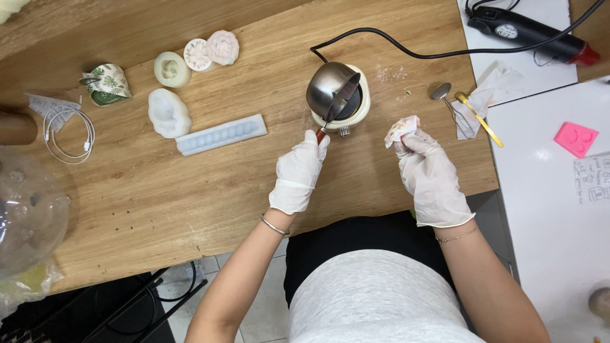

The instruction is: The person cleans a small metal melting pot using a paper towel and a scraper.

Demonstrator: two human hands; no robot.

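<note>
My left hand point(300, 170), in a white glove, grips the handle of a small steel melting pot point(329, 87). The pot is tilted over a cream-coloured round heater base point(359, 112) on the wooden table point(190, 190). My right hand point(427, 173), also gloved, pinches a crumpled stained tissue point(401, 129) just right of the heater. The two hands are about a hand's width apart, near the table's front edge.
White silicone moulds lie at the left: a long bar mould point(221, 134), a round mould point(169, 112) and flower-shaped pieces point(211, 51). A metal spoon point(443, 94), a gold utensil point(479, 118) and a tissue point(494, 89) lie right. A heat gun point(527, 30) and pink sticky note point(576, 138) rest on white surfaces.
</note>
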